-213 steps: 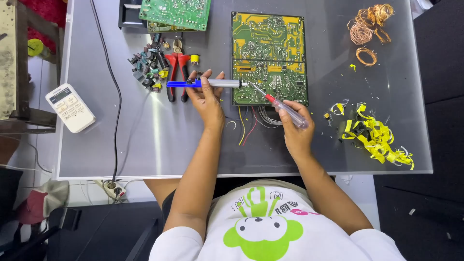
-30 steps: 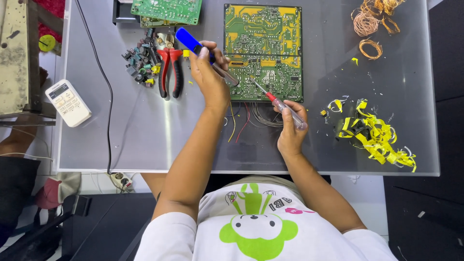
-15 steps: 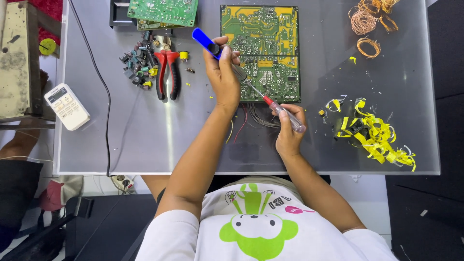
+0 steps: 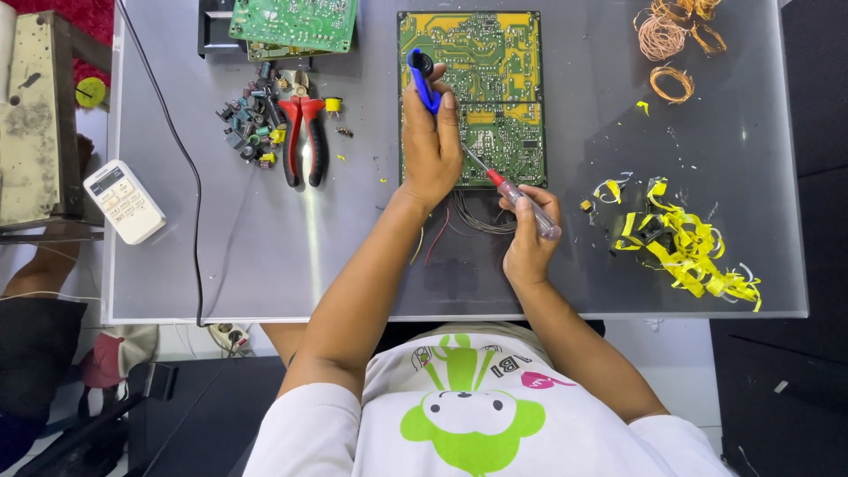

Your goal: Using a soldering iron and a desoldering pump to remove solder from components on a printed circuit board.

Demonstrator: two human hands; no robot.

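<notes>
Here, seen from above, a person sits at a grey table (image 4: 265, 230) with both hands over a green and yellow board (image 4: 495, 62) lying flat near the far edge. The left hand (image 4: 430, 146) is closed around a blue tool (image 4: 422, 78), which stands tilted with its black end over the board's left half; the hand itself rests on the board's lower left part. The right hand (image 4: 528, 243) is closed around the clear handle of a screwdriver (image 4: 521, 199), whose red collar and thin shaft slant up and left so that the tip meets the board's near edge, just beside the left hand's fingers. A bundle of wires (image 4: 481, 219) spills from under the board's near edge, between the two wrists. Left of the board lie red pliers (image 4: 303, 137), touching a heap of small parts (image 4: 247, 124); a second green board (image 4: 296, 19) sits on a black box behind them. A white remote (image 4: 124, 201) rests beyond the table's left edge, near a black cable (image 4: 181, 159) crossing the table. To the right, well apart from the hands, lie yellow scraps (image 4: 685, 247) and, at the far corner, copper coils (image 4: 673, 35).
</notes>
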